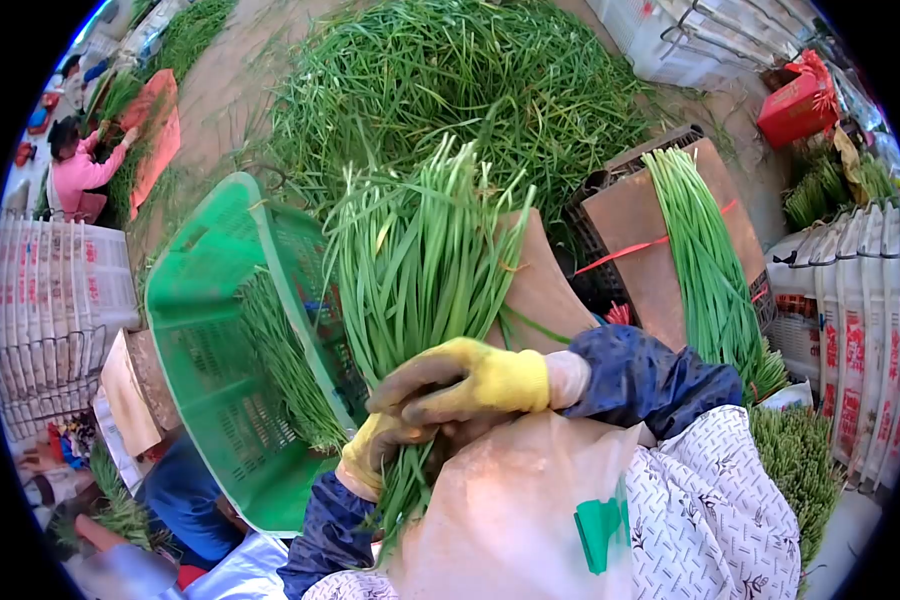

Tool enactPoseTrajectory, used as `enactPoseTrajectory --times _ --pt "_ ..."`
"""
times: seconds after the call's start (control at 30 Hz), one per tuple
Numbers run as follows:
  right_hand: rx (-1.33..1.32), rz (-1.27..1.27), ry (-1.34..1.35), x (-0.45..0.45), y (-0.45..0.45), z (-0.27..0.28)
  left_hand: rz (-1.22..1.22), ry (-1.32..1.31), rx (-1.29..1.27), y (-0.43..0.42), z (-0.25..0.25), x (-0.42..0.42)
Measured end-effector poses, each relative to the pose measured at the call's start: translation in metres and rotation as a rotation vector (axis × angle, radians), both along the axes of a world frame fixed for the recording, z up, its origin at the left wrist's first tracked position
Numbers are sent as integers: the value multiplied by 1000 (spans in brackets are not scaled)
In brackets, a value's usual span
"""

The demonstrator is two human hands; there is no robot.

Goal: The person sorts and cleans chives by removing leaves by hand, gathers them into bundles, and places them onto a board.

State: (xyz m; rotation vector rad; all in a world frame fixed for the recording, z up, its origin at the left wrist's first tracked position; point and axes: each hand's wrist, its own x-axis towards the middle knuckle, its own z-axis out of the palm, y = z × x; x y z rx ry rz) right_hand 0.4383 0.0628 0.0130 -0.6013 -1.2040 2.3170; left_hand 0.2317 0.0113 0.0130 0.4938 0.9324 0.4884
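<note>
A thick bunch of garlic chives (410,270) stands out in front of my lap, its cut pale ends pointing away from me. Wrapped round its lower part is my left hand (375,450), in a soiled yellow glove. My right hand (470,382), gloved the same way, lies closed over the bunch just above the left. Some leaves hang below my hands towards the apron (530,500). On a brown board (620,215) to the right lies a neater bunch of chives (700,250), with a red tie (625,255) running across the board beneath it.
Beside my left arm a green plastic crate (205,370) holds chives. Loose chives form a big pile (450,80) on the floor ahead. White crates (855,330) stand at right and left; a red box (798,108) sits far right. A co-worker (75,180) handles greens at upper left.
</note>
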Motion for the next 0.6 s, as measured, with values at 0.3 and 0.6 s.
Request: enactPoseTrajectory --times 0.3,0.6 --pt "534 -644 -1011 123 117 -87 5 112 -205 -23 11 -39" --pt "624 -728 -886 136 190 -93 -212 519 36 -32 30 -52"
